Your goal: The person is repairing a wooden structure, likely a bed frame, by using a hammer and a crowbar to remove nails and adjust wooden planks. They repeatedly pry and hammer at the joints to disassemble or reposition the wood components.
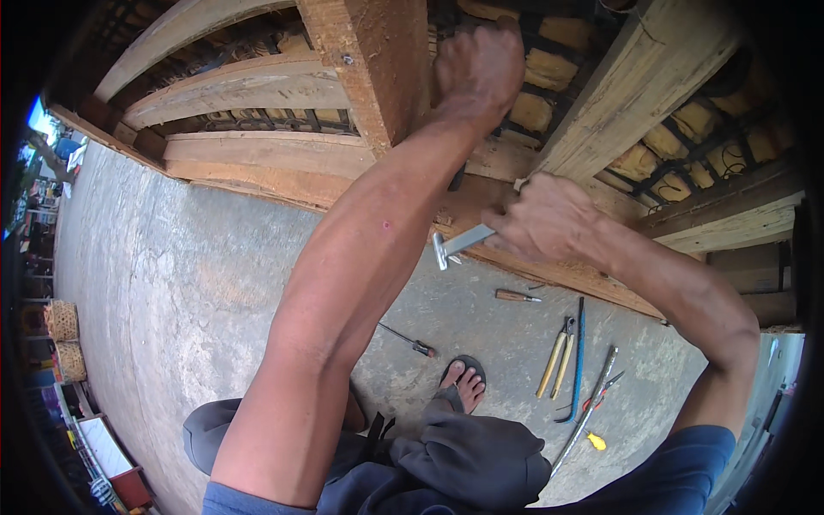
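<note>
My left hand (481,73) reaches up into the wooden frame (365,73), its fingers curled in a fist next to dark webbing straps (549,47). Whatever it grips is hidden behind the knuckles. Lower and to the right, my right hand (549,219) is closed around a small hammer (468,240) with a flat silver shaft and a T-shaped metal head. The head points left, apart from the wood, over the floor. Behind the straps lies yellowish padding (549,69). A pale wooden beam (639,81) slants between my two hands.
On the concrete floor (215,257) lie a wood-handled tool (515,295), yellow-handled pincers (558,356), a blue bar with a hooked end (578,360), a long metal rod (592,403) and a screwdriver (421,347). My sandalled foot (463,386) is near them. Woven baskets (64,322) stand far left.
</note>
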`<move>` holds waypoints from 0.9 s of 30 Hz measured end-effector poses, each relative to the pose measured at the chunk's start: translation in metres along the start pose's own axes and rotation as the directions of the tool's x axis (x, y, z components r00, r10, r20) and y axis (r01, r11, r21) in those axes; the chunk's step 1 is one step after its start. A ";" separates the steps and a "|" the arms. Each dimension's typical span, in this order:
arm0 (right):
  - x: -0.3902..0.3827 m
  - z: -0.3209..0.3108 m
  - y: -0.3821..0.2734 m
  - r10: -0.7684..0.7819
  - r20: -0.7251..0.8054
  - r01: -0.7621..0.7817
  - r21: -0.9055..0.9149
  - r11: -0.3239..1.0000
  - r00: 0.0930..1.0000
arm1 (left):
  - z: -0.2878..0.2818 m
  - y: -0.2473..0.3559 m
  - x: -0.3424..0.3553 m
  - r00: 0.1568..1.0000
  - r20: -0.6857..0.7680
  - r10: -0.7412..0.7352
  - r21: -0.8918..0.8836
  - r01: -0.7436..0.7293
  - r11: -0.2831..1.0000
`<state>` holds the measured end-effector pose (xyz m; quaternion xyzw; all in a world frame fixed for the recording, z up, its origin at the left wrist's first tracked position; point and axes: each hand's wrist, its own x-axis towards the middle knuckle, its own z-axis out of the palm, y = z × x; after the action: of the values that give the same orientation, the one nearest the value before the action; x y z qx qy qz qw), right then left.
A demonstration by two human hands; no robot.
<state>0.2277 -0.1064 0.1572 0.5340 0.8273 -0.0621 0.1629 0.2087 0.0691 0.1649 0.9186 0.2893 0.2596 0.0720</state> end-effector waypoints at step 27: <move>-0.050 0.139 -0.266 0.827 0.235 -0.528 0.845 0.085 0.510 | -0.017 0.027 -0.040 0.871 0.176 0.459 -0.188 -0.428 0.884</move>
<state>0.0339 -0.3002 0.0247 0.8625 0.3396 -0.2880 -0.2404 0.1850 0.0239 0.1696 0.9754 0.0412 0.1881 0.1068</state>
